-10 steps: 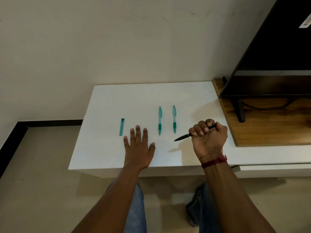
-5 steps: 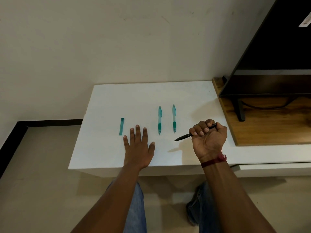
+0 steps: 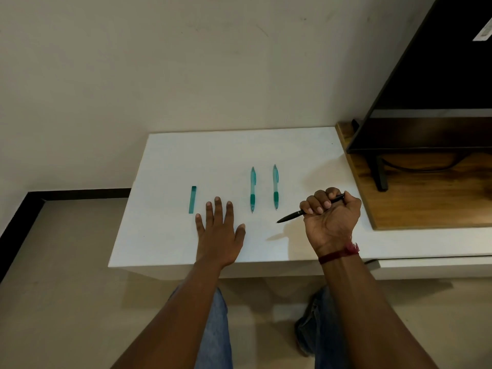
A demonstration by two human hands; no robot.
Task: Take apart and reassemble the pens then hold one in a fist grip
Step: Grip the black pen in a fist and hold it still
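My right hand [image 3: 331, 217] grips a black pen [image 3: 291, 216] in a fist above the white table [image 3: 170, 241], the pen's tip pointing left and down. Two teal pens lie side by side, parallel, in the middle of the table: the left teal pen [image 3: 252, 189] and the right teal pen [image 3: 275, 186]. A short teal pen cap [image 3: 192, 199] lies apart at the left. My left hand [image 3: 219, 231] rests flat on the table with straight fingers, between the cap and the teal pens, holding nothing.
A black TV [image 3: 431, 83] stands on a wooden board [image 3: 426, 201] at the right, its stand leg [image 3: 379, 173] close to my right hand. A wall rises behind the table. The table's front edge is near my wrists, with floor and my knees below.
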